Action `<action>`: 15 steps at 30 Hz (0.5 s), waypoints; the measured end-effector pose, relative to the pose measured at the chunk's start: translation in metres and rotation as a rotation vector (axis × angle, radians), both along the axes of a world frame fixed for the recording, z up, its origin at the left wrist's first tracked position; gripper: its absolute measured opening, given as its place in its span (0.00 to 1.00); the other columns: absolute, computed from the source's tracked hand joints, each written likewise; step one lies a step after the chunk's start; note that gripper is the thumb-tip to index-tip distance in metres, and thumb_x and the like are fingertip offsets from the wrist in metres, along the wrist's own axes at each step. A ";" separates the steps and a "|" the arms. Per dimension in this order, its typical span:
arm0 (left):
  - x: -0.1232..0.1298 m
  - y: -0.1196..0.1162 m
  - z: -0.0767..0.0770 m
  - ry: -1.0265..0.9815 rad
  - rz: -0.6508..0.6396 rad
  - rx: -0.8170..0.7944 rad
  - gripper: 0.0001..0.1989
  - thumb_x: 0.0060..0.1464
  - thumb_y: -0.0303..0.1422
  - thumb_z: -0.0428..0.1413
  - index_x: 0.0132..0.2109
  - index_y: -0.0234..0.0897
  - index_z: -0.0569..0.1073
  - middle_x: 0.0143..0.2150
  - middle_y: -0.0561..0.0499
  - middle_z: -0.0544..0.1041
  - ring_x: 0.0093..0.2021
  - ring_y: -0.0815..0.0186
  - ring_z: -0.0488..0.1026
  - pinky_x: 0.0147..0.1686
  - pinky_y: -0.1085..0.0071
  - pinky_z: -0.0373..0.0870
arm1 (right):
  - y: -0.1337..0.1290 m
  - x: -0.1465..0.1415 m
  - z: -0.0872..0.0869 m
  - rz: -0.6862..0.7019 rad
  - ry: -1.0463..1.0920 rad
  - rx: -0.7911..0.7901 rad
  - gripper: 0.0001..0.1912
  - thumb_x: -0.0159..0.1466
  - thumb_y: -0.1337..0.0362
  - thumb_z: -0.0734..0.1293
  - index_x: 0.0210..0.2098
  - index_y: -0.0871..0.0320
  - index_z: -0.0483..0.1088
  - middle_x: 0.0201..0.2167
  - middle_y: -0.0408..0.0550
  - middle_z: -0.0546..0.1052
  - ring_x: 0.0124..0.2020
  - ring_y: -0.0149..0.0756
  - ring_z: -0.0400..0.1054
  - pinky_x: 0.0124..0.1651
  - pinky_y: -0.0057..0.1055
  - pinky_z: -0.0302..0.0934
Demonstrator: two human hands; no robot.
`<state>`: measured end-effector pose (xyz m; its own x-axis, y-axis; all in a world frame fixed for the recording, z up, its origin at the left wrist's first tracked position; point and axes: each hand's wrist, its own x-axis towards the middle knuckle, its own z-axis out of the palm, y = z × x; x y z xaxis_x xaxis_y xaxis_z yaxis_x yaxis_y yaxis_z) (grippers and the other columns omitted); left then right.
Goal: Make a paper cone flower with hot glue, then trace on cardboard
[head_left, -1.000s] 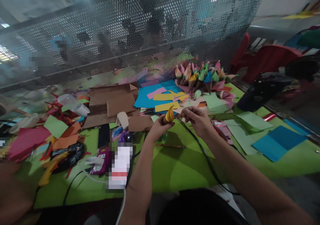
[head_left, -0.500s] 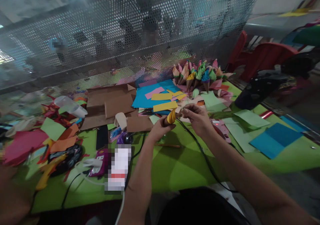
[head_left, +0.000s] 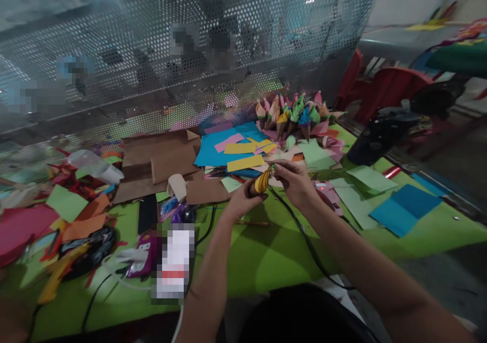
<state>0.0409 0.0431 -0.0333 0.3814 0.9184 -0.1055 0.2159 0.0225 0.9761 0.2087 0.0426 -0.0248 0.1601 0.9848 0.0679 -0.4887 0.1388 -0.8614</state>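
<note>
A small cone with a yellow swirled top [head_left: 262,181] is held over the middle of the green table [head_left: 262,262]. The fingers of my left hand [head_left: 243,198] are wrapped round its brown lower part. At the tip of the swirl, my right hand [head_left: 292,178] pinches a tiny green piece. Behind both hands lie yellow paper strips [head_left: 245,163] on blue sheets [head_left: 207,150]. Many finished-looking cones with coloured swirls [head_left: 291,114] stand grouped at the back.
Brown paper [head_left: 173,163], a phone-like black object [head_left: 148,213], a yellow glue gun [head_left: 61,272] and a purple packet [head_left: 142,256] lie left. Green sheets [head_left: 371,178], blue paper [head_left: 405,208] and a dark bottle [head_left: 378,137] are right. A black cable [head_left: 300,231] crosses the table.
My right hand has moved in to the tip of the yellow swirl, closing the small gap. The whole view has shifted slightly, so the table items appear further left.
</note>
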 end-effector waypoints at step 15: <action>0.002 -0.001 -0.003 -0.022 0.007 -0.006 0.26 0.45 0.35 0.65 0.52 0.36 0.73 0.49 0.48 0.79 0.52 0.56 0.74 0.50 0.66 0.70 | -0.003 -0.001 0.001 -0.011 -0.086 0.043 0.12 0.46 0.55 0.79 0.29 0.50 0.80 0.30 0.43 0.80 0.31 0.34 0.71 0.37 0.32 0.67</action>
